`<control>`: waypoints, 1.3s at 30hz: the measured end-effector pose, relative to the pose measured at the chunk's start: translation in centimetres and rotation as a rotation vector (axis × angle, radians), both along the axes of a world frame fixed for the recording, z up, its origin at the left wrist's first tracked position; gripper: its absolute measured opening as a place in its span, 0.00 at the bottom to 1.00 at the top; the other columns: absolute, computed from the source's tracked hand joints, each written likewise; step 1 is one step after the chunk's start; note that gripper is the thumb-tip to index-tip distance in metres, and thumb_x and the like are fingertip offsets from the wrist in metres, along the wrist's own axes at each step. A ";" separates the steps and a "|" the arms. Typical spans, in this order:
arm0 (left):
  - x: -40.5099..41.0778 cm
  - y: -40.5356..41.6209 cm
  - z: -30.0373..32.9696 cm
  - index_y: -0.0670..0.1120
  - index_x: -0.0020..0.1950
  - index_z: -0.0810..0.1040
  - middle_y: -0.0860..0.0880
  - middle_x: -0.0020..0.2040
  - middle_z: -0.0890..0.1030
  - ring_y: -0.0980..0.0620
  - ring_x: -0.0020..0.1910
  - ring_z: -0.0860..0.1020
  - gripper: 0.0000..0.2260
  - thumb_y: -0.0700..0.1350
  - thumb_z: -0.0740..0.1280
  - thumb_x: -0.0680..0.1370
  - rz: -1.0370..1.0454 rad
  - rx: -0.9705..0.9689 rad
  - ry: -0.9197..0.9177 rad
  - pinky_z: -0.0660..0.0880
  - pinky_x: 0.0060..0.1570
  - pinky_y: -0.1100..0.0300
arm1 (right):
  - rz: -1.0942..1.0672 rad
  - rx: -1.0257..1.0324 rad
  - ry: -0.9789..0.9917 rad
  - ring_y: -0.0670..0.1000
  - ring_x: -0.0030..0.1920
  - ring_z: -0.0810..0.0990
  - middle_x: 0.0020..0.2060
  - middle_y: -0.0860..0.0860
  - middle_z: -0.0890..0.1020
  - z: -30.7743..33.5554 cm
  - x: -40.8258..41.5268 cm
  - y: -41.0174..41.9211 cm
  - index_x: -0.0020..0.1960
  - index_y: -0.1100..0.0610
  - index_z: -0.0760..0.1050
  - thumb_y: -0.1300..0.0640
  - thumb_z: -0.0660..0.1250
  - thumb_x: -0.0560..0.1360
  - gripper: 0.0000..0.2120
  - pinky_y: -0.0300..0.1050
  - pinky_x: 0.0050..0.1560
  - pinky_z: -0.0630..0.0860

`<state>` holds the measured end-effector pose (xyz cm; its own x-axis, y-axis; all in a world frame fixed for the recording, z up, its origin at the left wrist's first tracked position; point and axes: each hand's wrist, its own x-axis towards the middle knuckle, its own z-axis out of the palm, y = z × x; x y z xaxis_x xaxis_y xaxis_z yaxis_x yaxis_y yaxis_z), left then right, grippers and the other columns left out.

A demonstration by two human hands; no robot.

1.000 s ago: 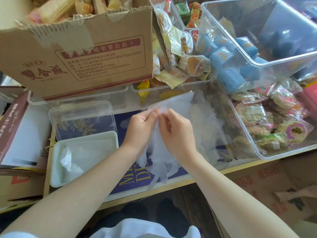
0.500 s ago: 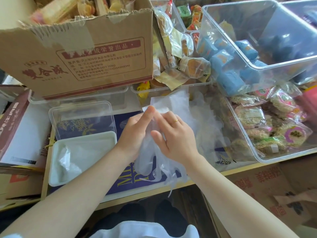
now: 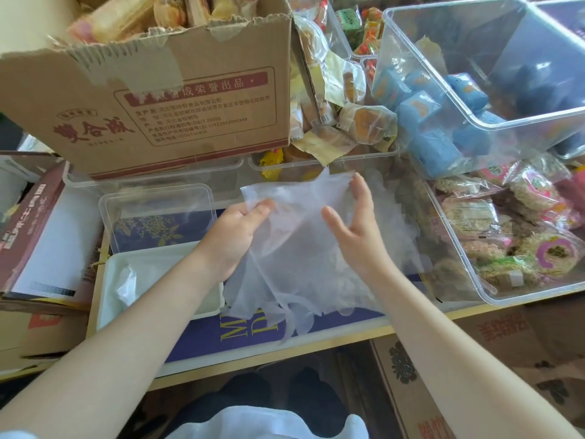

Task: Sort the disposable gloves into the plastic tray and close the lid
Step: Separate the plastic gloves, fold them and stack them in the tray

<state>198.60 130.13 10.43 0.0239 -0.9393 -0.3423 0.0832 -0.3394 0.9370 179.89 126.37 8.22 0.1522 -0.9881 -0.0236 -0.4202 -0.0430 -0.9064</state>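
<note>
Crowded with boxes and bins, the table [image 3: 285, 365] leaves little working room: the left hand [image 3: 234, 239] pinches the upper left corner of a thin clear glove [image 3: 294, 245] held above it, while the right hand [image 3: 354, 229] touches its right edge with fingers straight and spread. Held by 1 corner, it could slip or drag up the other gloves [image 3: 389, 236]. Left of it, the white tray [image 3: 110, 280] holds 1 crumpled glove, its clear lid [image 3: 158, 198] lying off behind; the big bin [image 3: 459, 289] on the right holds wrapped snacks.

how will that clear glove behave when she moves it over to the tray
Probably floppy: the disposable glove sags below the left hand, its fingers dangling. Likely very light, being thin and see-through. It may crumple in the plastic tray, like the piece already there.
</note>
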 end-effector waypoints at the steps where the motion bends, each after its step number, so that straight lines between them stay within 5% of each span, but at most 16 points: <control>1: 0.2 0.0 0.0 0.47 0.51 0.82 0.49 0.52 0.84 0.50 0.58 0.78 0.12 0.47 0.58 0.81 -0.040 -0.013 -0.024 0.67 0.67 0.51 | 0.020 0.123 -0.102 0.46 0.70 0.62 0.71 0.50 0.64 0.2 -0.4 -0.6 0.75 0.54 0.55 0.52 0.67 0.76 0.32 0.43 0.68 0.62; 3: 0.5 -0.2 0.2 0.47 0.50 0.82 0.51 0.50 0.84 0.52 0.55 0.79 0.13 0.46 0.57 0.81 -0.054 -0.037 -0.063 0.69 0.63 0.56 | 0.108 0.246 -0.267 0.47 0.57 0.76 0.58 0.51 0.78 0.7 -1.1 -1.5 0.65 0.57 0.70 0.55 0.68 0.75 0.21 0.42 0.56 0.71; 5: 0.7 -0.6 0.3 0.48 0.49 0.81 0.55 0.45 0.84 0.58 0.49 0.81 0.13 0.44 0.57 0.82 -0.003 -0.052 -0.072 0.73 0.54 0.66 | 0.174 0.295 -0.292 0.47 0.40 0.78 0.40 0.50 0.81 0.8 -1.2 -1.9 0.49 0.61 0.76 0.59 0.68 0.74 0.06 0.41 0.44 0.73; 9: 1.5 -0.8 -0.9 0.48 0.53 0.79 0.54 0.49 0.83 0.59 0.48 0.81 0.07 0.45 0.65 0.78 -0.073 0.027 -0.146 0.75 0.51 0.66 | 0.096 0.336 -0.248 0.45 0.26 0.71 0.28 0.49 0.74 0.0 -1.0 -2.1 0.38 0.57 0.70 0.59 0.66 0.76 0.09 0.39 0.27 0.68; 11: 1.9 -0.3 -2.1 0.47 0.52 0.79 0.53 0.46 0.83 0.60 0.42 0.81 0.06 0.42 0.66 0.76 -0.195 0.140 -0.161 0.75 0.43 0.70 | 0.021 0.333 -0.187 0.46 0.26 0.66 0.29 0.50 0.69 -1.4 -1.2 -2.5 0.39 0.56 0.67 0.56 0.64 0.78 0.11 0.40 0.26 0.63; 14: 2.1 0.6 -4.8 0.43 0.54 0.79 0.48 0.50 0.84 0.52 0.48 0.82 0.07 0.43 0.65 0.78 -0.305 0.267 -0.162 0.76 0.50 0.63 | -0.085 0.326 -0.075 0.48 0.30 0.63 0.32 0.51 0.67 -4.5 -1.6 -3.2 0.43 0.55 0.65 0.53 0.62 0.78 0.09 0.42 0.28 0.61; 19: 0.9 0.0 -10.3 0.44 0.53 0.76 0.50 0.46 0.76 0.53 0.43 0.72 0.07 0.45 0.63 0.79 -0.189 0.347 -0.541 0.67 0.42 0.60 | -0.202 0.583 0.103 0.48 0.32 0.72 0.44 0.50 0.75 -9.4 -2.1 -3.8 0.58 0.53 0.69 0.51 0.63 0.78 0.11 0.38 0.27 0.69; 25: 0.5 0.9 -13.0 0.43 0.57 0.74 0.46 0.49 0.81 0.46 0.47 0.77 0.10 0.46 0.61 0.79 -0.285 0.428 -0.697 0.70 0.45 0.55 | -0.236 0.552 0.149 0.53 0.41 0.75 0.49 0.54 0.75 -12.9 -3.0 -3.4 0.63 0.56 0.69 0.62 0.66 0.74 0.18 0.40 0.33 0.71; 29: -0.3 1.5 -12.9 0.43 0.47 0.70 0.41 0.37 0.80 0.49 0.29 0.77 0.06 0.45 0.59 0.80 -0.303 0.526 -0.549 0.70 0.32 0.58 | -0.264 0.467 0.126 0.51 0.42 0.75 0.50 0.53 0.76 -12.6 -3.1 -3.3 0.67 0.57 0.67 0.63 0.60 0.76 0.19 0.38 0.40 0.72; 32: -0.5 1.8 -13.2 0.45 0.44 0.68 0.43 0.36 0.78 0.55 0.25 0.78 0.07 0.43 0.57 0.81 -0.247 0.571 -0.400 0.71 0.26 0.62 | -0.071 0.078 0.556 0.60 0.61 0.70 0.64 0.59 0.71 -11.9 -2.6 -2.3 0.68 0.58 0.67 0.61 0.62 0.76 0.21 0.47 0.61 0.67; 36: -0.7 1.7 -13.3 0.45 0.48 0.69 0.43 0.41 0.80 0.50 0.31 0.79 0.06 0.45 0.56 0.82 -0.195 0.585 -0.335 0.72 0.25 0.62 | 0.704 -0.364 0.479 0.63 0.53 0.76 0.55 0.60 0.77 -11.5 -0.1 1.7 0.53 0.55 0.80 0.61 0.60 0.71 0.15 0.54 0.49 0.75; 39: -0.7 1.7 -13.4 0.47 0.55 0.69 0.44 0.42 0.79 0.50 0.28 0.76 0.06 0.47 0.58 0.80 -0.220 0.520 -0.532 0.70 0.25 0.62 | 0.965 -0.433 0.695 0.57 0.47 0.77 0.50 0.54 0.77 -12.2 1.4 3.5 0.57 0.47 0.78 0.55 0.59 0.72 0.16 0.49 0.44 0.75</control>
<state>197.90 131.87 -2.93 0.1402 -0.6630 -0.7354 -0.4538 -0.7031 0.5474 181.32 129.90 -3.97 0.8986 -0.4291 -0.0914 -0.4329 -0.8336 -0.3431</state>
